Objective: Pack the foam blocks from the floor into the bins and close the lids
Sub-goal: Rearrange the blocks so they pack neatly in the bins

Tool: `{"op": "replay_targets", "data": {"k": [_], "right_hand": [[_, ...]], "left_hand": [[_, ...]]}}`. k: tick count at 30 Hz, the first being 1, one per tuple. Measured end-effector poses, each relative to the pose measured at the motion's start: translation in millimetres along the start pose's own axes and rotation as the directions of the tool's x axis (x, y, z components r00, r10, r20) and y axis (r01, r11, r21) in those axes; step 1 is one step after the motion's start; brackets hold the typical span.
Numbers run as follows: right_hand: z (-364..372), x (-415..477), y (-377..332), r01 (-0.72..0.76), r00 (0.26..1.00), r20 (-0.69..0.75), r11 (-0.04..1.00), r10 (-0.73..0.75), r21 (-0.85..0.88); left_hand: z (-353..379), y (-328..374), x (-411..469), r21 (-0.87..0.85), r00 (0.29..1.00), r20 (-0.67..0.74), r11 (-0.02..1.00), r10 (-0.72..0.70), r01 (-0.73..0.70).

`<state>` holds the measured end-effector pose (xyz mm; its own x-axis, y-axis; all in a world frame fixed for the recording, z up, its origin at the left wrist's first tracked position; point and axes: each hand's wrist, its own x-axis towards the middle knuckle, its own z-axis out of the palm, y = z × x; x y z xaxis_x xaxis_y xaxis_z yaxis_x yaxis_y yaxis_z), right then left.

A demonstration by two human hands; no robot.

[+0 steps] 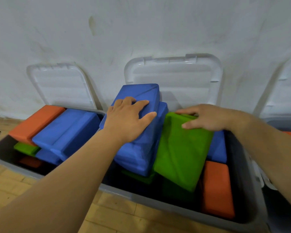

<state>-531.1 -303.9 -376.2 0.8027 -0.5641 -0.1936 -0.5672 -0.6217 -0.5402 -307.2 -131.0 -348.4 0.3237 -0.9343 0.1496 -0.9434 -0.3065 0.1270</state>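
In the middle bin [158, 200], my left grip [124, 120] presses flat on a blue block [141, 91], right grip [207, 118] clasps a green block [180, 153]; stack sits proud, lids [175, 73] unclosed.

3 grey bins [141, 197], rightmost cut off. 3 clear lids [175, 76], all open. blue foam blocks [65, 130]: at least 5. orange foam blocks [217, 189]: 4. green foam blocks [183, 148]: at least 3. 2 hands: left hand [126, 120], right hand [207, 117].
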Motion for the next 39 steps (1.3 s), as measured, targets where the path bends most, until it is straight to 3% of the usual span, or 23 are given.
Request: {"op": "replay_targets", "data": {"k": [4, 7, 11, 16, 18, 22, 29, 31, 33, 35, 39], "right_hand": [[-56.8, -34.1, -18.6, 0.053, 0.979, -0.200, 0.994, -0.033, 0.094], [-82.4, -55.3, -26.2, 0.069, 0.983, -0.176, 0.989, -0.045, 0.131], [-102.5, -72.9, -20.4, 0.076, 0.986, -0.162, 0.956, -0.030, 0.283], [-110.2, -82.6, -20.6, 0.141, 0.989, -0.127, 0.740, -0.075, 0.658], [-109.8, -77.9, -24.5, 0.190, 0.981, -0.161, 0.695, -0.108, 0.694], [-93.9, -52.3, -43.4, 0.266, 0.961, -0.247, 0.636, -0.121, 0.724], [-54.6, -0.5, -86.5, 0.364, 0.929, -0.367, 0.268, -0.039, 0.892], [-38.5, 11.7, -96.6, 0.361, 0.921, -0.388, 0.293, 0.038, 0.885], [-24.2, 24.3, -90.0, 0.350, 0.898, -0.426, 0.412, 0.108, 0.841], [-15.6, 26.8, -72.6, 0.312, 0.901, -0.411, 0.451, 0.139, 0.837], [-8.8, 5.2, -16.9, 0.134, 0.974, -0.205, 0.499, 0.091, 0.856]], "left_hand": [[-5.9, 9.8, 1.3, -0.055, 0.999, 0.042, 0.998, -0.029, 0.032], [-12.8, 18.3, 6.0, -0.290, 0.999, 0.033, 0.956, -0.042, 0.050], [-28.9, 39.2, 4.2, -0.545, 0.999, -0.013, 0.837, 0.043, -0.043], [-52.7, 64.4, -2.1, -0.583, 0.988, -0.057, 0.798, 0.144, -0.150], [-67.9, 67.6, -3.4, -0.541, 0.981, -0.072, 0.819, 0.180, -0.191], [-96.6, 63.5, 1.5, -0.182, 0.971, -0.055, 0.954, 0.234, -0.240], [-120.9, 48.0, 3.2, 0.190, 0.993, -0.094, 0.980, 0.078, -0.059], [-110.4, 38.6, 7.1, 0.179, 0.998, 0.015, 0.982, 0.058, -0.060], [-90.6, 26.6, 10.9, 0.121, 0.989, 0.136, 0.990, 0.055, -0.072], [-74.7, 15.1, 16.2, 0.094, 0.988, 0.142, 0.993, 0.062, -0.076], [-70.5, 5.7, 28.8, 0.102, 0.989, 0.123, 0.991, 0.079, -0.092]]}}
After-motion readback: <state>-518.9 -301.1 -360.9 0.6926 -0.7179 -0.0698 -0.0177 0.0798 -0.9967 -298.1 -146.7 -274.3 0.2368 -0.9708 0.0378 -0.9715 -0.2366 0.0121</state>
